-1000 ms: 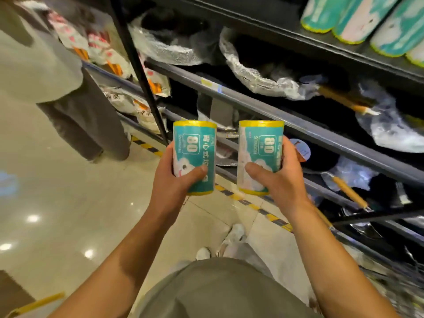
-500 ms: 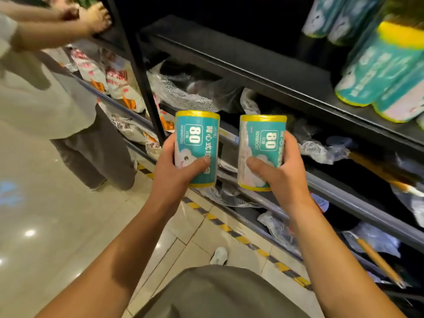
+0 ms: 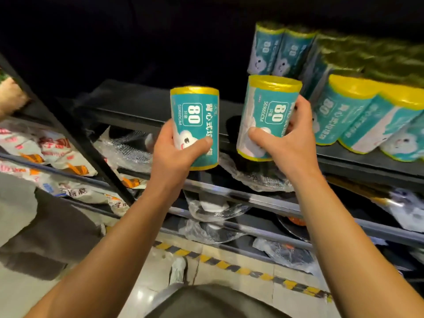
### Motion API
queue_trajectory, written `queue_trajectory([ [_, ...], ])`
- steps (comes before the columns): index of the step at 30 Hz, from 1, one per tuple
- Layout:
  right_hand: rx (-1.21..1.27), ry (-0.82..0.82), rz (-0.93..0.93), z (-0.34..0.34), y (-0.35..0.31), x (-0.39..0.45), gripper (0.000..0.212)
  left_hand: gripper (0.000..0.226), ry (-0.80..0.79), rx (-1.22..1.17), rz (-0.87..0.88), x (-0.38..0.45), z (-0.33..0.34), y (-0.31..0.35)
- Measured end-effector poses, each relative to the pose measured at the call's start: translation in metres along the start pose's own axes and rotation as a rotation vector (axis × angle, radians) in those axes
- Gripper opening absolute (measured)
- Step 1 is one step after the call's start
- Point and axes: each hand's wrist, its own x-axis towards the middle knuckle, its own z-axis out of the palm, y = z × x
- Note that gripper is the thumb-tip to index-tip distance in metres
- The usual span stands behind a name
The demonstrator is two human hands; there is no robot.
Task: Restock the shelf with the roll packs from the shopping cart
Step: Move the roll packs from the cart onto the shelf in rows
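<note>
Since a second ago: both packs have gone up, from low by the lower racks to the top shelf's edge
Left hand (image 3: 174, 152): wrapped round the left roll pack (image 3: 195, 127), upright
Right hand (image 3: 284, 143): wrapped round the right roll pack (image 3: 268, 115), tipped toward 1 o'clock
Shelf (image 3: 137, 111): bare spot at 12 o'clock
Stocked packs (image 3: 358, 120): at 3 o'clock
Next, I think: set them down

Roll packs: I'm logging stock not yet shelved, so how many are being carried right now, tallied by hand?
Held by the left hand: 1, the left roll pack
Held by the right hand: 1, the right roll pack
Total in hand: 2
The shelved packs at right are too blurred to count.
</note>
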Motion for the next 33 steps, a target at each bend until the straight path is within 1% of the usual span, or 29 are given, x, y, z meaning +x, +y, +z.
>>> queue_trajectory([
  [4,-0.079,0.149,-0.024,0.019,-0.001,0.032,0.087,0.067,-0.122,0.048,0.034,0.046,-0.005,0.007],
  [6,-0.105,0.211,-0.031,0.029,0.004,0.046,0.087,0.066,-0.166,0.102,0.066,0.064,-0.006,0.011],
  [8,-0.127,0.25,-0.028,0.04,0.01,0.056,0.088,0.06,-0.207,0.121,0.103,0.077,-0.006,0.012],
  [11,-0.143,0.269,-0.011,0.053,0.022,0.06,0.09,0.061,-0.276,0.124,0.136,0.097,-0.008,0.01],
  [16,-0.151,0.266,0.026,0.055,0.026,0.056,0.096,0.081,-0.346,0.173,0.224,0.133,-0.003,0.014],
  [20,-0.178,0.323,0.045,0.057,0.02,0.051,0.101,0.071,-0.358,0.274,0.25,0.163,0.008,0.005],
  [24,-0.228,0.435,0.041,0.062,0.015,0.046,0.094,0.07,-0.355,0.366,0.261,0.172,0.009,-0.015],
  [27,-0.278,0.54,0.014,0.072,0.011,0.044,0.086,0.067,-0.385,0.361,0.271,0.173,0.006,-0.019],
  [31,-0.337,0.611,0.01,0.083,0.015,0.047,0.078,0.064,-0.415,0.356,0.306,0.178,0.002,-0.019],
  [33,-0.361,0.616,0.017,0.084,0.019,0.051,0.078,0.074,-0.413,0.365,0.341,0.179,-0.002,-0.018],
])
